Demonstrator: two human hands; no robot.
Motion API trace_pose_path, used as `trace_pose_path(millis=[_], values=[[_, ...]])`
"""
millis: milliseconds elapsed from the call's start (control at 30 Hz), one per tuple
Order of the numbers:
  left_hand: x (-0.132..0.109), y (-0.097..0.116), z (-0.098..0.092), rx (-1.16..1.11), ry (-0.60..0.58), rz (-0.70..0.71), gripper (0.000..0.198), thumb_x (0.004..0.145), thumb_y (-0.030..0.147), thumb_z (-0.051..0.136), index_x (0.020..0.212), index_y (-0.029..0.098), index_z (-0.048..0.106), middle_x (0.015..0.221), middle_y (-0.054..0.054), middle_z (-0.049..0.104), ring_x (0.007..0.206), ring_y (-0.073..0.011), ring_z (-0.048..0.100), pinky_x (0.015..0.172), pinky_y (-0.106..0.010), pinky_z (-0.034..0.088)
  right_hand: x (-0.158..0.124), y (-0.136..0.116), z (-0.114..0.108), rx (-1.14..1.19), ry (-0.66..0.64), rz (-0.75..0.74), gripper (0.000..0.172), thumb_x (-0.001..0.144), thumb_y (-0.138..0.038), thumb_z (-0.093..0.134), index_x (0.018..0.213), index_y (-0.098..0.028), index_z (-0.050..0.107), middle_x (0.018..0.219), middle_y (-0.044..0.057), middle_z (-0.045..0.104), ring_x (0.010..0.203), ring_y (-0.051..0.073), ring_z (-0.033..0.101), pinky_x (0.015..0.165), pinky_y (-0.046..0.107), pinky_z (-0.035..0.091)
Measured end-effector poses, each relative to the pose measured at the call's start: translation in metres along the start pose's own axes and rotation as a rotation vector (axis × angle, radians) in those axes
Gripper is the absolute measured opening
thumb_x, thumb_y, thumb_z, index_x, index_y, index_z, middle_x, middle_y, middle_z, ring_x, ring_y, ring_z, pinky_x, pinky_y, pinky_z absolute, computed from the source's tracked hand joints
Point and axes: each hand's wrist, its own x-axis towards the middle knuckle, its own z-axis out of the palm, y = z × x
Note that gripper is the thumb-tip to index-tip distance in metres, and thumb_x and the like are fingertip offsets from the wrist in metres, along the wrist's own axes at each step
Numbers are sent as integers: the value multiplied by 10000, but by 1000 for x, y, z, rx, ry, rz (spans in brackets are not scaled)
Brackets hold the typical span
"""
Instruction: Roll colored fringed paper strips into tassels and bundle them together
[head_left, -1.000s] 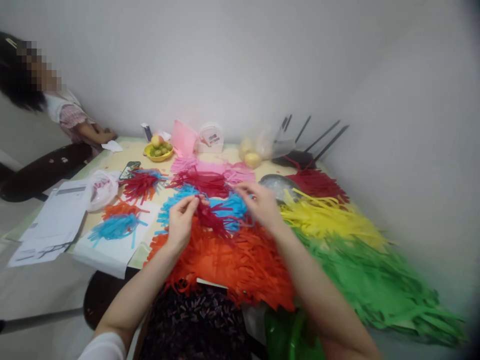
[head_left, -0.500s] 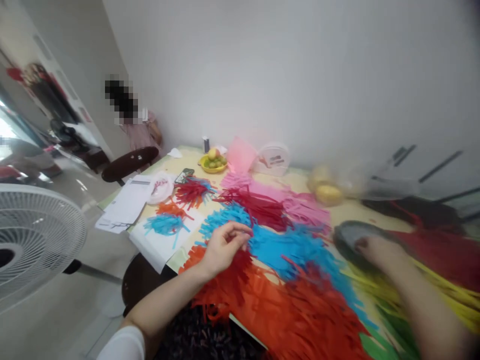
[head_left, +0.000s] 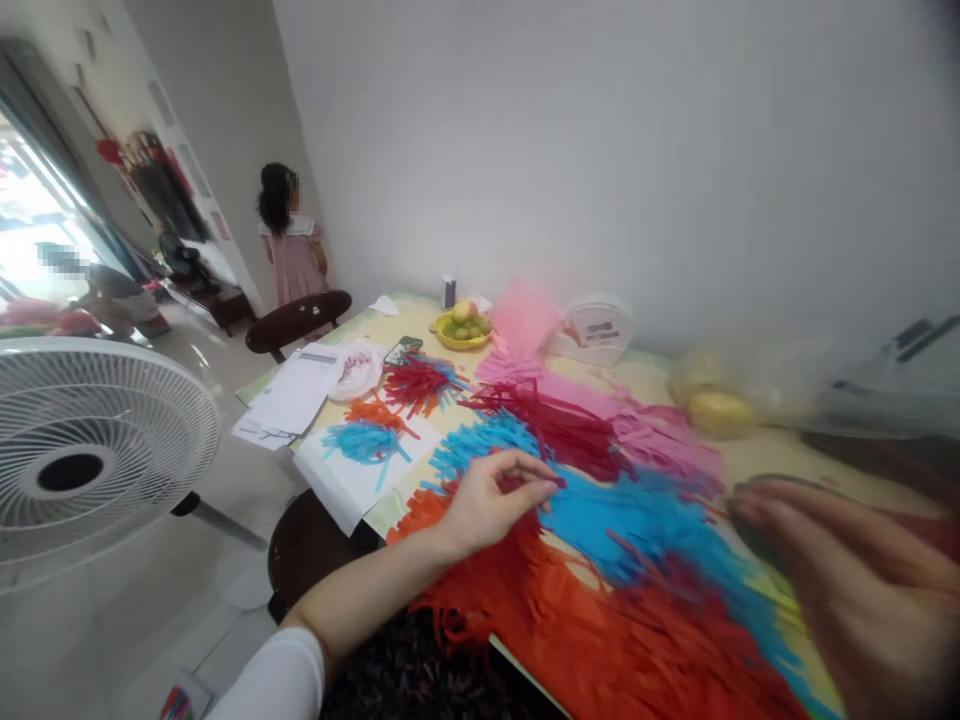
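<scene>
My left hand (head_left: 495, 500) hovers over the fringed paper with thumb and fingertips pinched. A tiny dark-red bit shows at the fingertips, too small to name. Beneath it lie orange fringed paper (head_left: 600, 630) and blue fringed paper (head_left: 600, 515). At the right, my right hand (head_left: 847, 580) is raised near the camera, blurred, its thumb and fingers drawn together; what is between them cannot be made out. It covers most of a grey dish. Dark-red paper strips (head_left: 577, 435) and pink fringed paper (head_left: 667, 440) lie farther back.
Finished-looking tassels, one blue (head_left: 364, 442) and one red (head_left: 420, 385), lie at the left by papers (head_left: 289, 395) and a plastic bag (head_left: 356, 368). A yellow fruit bowl (head_left: 461, 340) stands behind. A fan (head_left: 135, 440) is left; a person (head_left: 292, 250) stands beyond a chair (head_left: 300, 320).
My right hand has left the grey dish and come up closer to the camera. My left hand stays pinched over the paper. The view has swung left, so things appear farther right.
</scene>
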Motion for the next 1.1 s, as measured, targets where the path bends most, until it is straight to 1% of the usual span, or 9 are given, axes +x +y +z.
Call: trace_pose_path(millis=[33,67,133,233,400,633,900,1000,1100], values=[[-2,0,0,-8,-15,-6,407,707,528,773,827,150,681,699,-47,656,623,-139,612,667,-282,500,-15,-16,11,66,35,88,215,712,-479,755,894,-370,720,939,118,717,877,329,703,811,508,558],[-5,1,0,-14,-28,-12,404,705,519,778,827,147,681,702,-47,660,627,-138,617,671,-281,502,-28,-27,21,127,17,124,213,688,-456,782,865,-348,734,892,108,725,813,302,710,770,479,580],[-11,3,-1,-10,-39,-16,384,712,496,778,823,142,678,693,-40,659,629,-136,619,674,-277,502,-47,-39,40,217,-75,86,230,675,-439,799,839,-288,745,836,78,726,720,263,706,707,447,601],[-17,6,-4,16,-32,-10,343,732,457,769,814,140,668,683,-30,655,641,-136,622,669,-267,501,-63,-37,62,287,-178,-15,194,728,-402,776,827,-241,730,819,46,722,699,215,686,646,362,594],[-24,8,-6,78,-33,28,264,779,395,730,800,143,654,671,-16,646,629,-124,607,656,-253,503,-79,-35,86,371,-200,-27,171,787,-371,743,845,-221,686,764,27,705,647,169,657,607,295,573],[-29,8,-9,234,-49,114,147,827,294,664,830,148,674,781,-42,698,696,-138,632,679,-253,509,-87,-46,87,401,-249,32,163,762,-353,759,859,-226,726,767,27,732,673,187,689,665,329,605],[-26,9,-19,543,-134,257,95,866,213,617,854,162,695,846,-46,728,797,-162,650,756,-282,493,-84,-40,88,381,-270,60,173,769,-377,737,790,-209,702,651,6,679,567,154,622,574,290,553],[-26,8,-17,537,-142,250,88,863,199,611,837,160,687,834,-44,728,797,-161,655,749,-276,493,-84,-39,90,380,-265,57,164,770,-363,732,760,-203,692,599,-11,631,536,133,570,535,260,501],[-27,3,-13,387,-116,163,78,860,226,622,875,157,656,833,-43,726,762,-148,671,717,-258,513,-83,-38,90,358,-241,61,174,759,-364,739,761,-194,701,607,-11,621,532,122,536,517,248,463]])
